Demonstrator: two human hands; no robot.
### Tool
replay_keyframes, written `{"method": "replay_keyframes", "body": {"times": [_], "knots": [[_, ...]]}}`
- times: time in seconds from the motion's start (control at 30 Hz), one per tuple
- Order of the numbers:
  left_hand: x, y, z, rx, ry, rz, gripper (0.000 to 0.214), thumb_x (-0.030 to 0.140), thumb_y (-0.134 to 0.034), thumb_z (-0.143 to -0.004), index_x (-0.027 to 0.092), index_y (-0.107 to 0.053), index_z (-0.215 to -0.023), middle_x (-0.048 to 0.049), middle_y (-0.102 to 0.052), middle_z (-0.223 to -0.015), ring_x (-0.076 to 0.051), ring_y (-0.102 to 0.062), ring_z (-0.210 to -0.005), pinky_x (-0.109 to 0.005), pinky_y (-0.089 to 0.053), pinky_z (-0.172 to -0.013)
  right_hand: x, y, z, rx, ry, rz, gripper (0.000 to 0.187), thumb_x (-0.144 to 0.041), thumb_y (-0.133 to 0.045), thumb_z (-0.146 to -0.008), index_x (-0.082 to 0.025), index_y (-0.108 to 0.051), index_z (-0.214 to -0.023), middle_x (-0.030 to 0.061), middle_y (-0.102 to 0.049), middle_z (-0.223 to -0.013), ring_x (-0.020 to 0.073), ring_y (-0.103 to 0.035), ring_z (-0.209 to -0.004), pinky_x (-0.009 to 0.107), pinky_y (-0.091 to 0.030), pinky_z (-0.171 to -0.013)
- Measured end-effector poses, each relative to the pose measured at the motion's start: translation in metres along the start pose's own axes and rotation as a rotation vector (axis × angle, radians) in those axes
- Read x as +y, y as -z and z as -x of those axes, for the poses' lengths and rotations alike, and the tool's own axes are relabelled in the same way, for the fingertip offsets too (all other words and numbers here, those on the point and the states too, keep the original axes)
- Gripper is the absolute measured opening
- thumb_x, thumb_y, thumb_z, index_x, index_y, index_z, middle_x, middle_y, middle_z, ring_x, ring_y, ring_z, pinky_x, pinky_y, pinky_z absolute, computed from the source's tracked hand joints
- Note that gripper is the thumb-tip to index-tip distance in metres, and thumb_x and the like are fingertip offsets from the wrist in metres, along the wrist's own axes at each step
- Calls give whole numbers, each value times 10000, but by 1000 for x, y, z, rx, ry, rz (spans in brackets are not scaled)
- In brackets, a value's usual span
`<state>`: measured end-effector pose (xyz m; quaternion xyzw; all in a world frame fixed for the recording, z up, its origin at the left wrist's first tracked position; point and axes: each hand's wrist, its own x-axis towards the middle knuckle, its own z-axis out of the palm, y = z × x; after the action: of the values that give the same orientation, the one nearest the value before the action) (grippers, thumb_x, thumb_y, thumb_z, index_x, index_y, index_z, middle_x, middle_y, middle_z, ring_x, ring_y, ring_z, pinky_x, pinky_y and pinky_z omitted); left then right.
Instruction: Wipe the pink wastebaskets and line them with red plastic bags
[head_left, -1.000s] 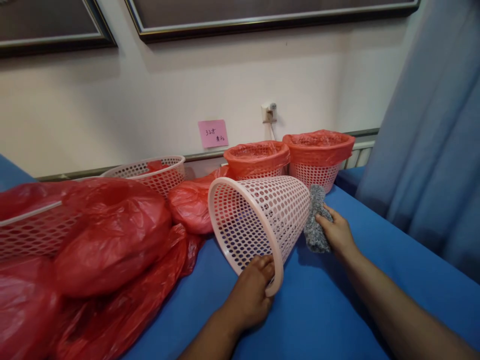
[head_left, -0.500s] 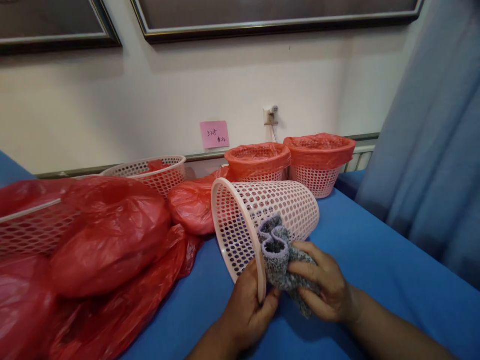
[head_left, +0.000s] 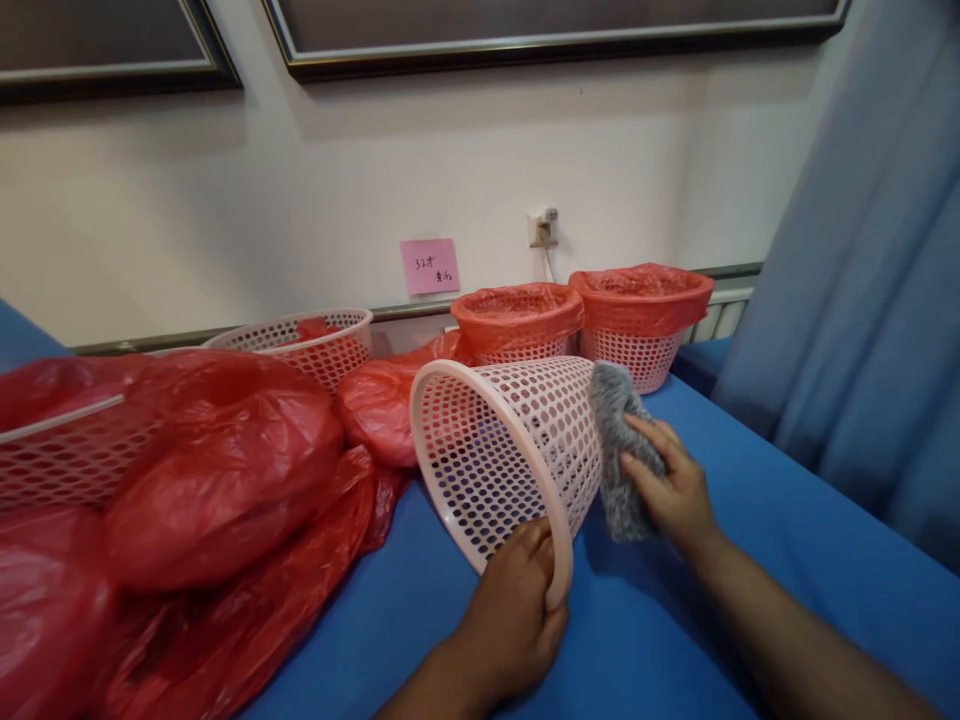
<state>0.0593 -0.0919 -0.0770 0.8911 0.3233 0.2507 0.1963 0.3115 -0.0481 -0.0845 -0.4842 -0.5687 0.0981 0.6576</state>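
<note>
And here the thin rim of a tapered, pale pink perforated plastic basket (head_left: 555, 405) is clasped in the left-hand grip (head_left: 517, 615), the fingers curled over the inside of the lower edge. The basket is tipped on its side above the blue-covered tabletop (head_left: 637, 630); whether its weight is fully borne there cannot be told. Now the line that matters: the basket's long axis is run from the wide mouth, just above and ahead of the left-hand grip, away to the right and slightly back, toward the narrow end. That far end is set nearer to the right-hand grip (head_left: 671, 485), in which a folded, fluffy grey cloth (head_left: 622, 460) is clutched, thumb and fingers pressed into it. The cloth is held upright to the left of the right-hand grip, against the narrow end or very close to it; the exact contact is hidden, and the base is partly covered. So the mouth end is commanded by the left-hand grip, the tapered end is faced by the right, and the perforated wall is stretched between them. Well to the left of the left-hand grip, a heap of crumpled, glossy red plastic bags (head_left: 232, 470) is spread, while beyond both, two perforated baskets lined with red plastic (head_left: 517, 325) are stood near the wall.
</note>
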Motion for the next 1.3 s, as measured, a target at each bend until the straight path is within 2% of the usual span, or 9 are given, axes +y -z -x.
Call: {"method": "replay_keyframes", "body": {"times": [0.13,0.23,0.4,0.5,0.57,0.7,0.9,1.2,1.3], "knots": [[3,3,-6,-39,-13,12,750,117,-570,-746,221,-494,-1485,-131,-570,-1459,-334,-553,-1304,-537,-431,-1170,-51,3,29,-296,522,-114,566,-96,-591,-817,-277,-643,-1351,87,-595,-1387,252,-661,-1195,369,-578,-962],[3,4,-9,-65,-9,10,765,129,-579,-740,255,-491,-1489,-110,-579,-1465,-344,-556,-1300,-551,-429,-1167,-53,3,31,-306,566,-156,587,-79,-574,-809,-270,-631,-1361,88,-591,-1372,237,-676,-1155,344,-591,-920],[-2,1,-7,-66,59,-43,795,90,-557,-715,266,-484,-1487,-95,-585,-1464,-321,-567,-1287,-542,-441,-1168,11,-3,-3,21,-72,18,404,-295,-675,-819,-224,-728,-1213,99,-708,-1213,294,-673,-1147,495,-523,-1045],[-4,-3,-6,-125,78,-72,834,73,-564,-645,236,-520,-1461,-113,-554,-1498,-331,-551,-1316,-539,-441,-1176,46,-1,-24,81,-508,-55,550,-405,-708,-744,-165,-716,-1238,130,-740,-1187,330,-693,-1100,554,-514,-1040],[-5,-5,-6,-160,88,-78,873,63,-568,-615,225,-518,-1471,-123,-525,-1532,-345,-524,-1356,-542,-433,-1183,52,-1,-28,80,-614,-104,601,-433,-709,-729,-150,-705,-1259,141,-745,-1188,332,-700,-1081,558,-522,-1024],[-7,-7,-6,-150,89,-71,914,51,-572,-627,249,-478,-1514,-113,-513,-1552,-348,-522,-1358,-553,-430,-1178,21,-1,-12,65,-255,-17,498,-390,-700,-783,-178,-723,-1233,134,-717,-1230,321,-668,-1154,548,-496,-1066],[0,-2,-11,-104,63,-59,741,96,-606,-733,273,-546,-1450,-102,-616,-1428,-337,-595,-1238,-546,-461,-1132,-56,8,28,-293,492,-141,569,-88,-600,-798,-269,-640,-1336,101,-599,-1355,270,-664,-1175,379,-597,-914],[9,10,5,231,-97,196,635,294,-542,-964,257,-355,-1570,-136,-548,-1494,-353,-552,-1343,-531,-489,-1118,-69,2,30,-465,705,-166,561,-82,-544,-733,-220,-638,-1269,117,-631,-1236,220,-714,-957,315,-614,-757],[4,9,7,253,-111,194,568,285,-488,-1010,268,-379,-1567,-125,-551,-1504,-339,-558,-1356,-521,-493,-1128,-60,-1,32,-388,649,-126,531,-78,-555,-764,-221,-651,-1266,126,-625,-1283,226,-708,-1021,327,-612,-807]]}}
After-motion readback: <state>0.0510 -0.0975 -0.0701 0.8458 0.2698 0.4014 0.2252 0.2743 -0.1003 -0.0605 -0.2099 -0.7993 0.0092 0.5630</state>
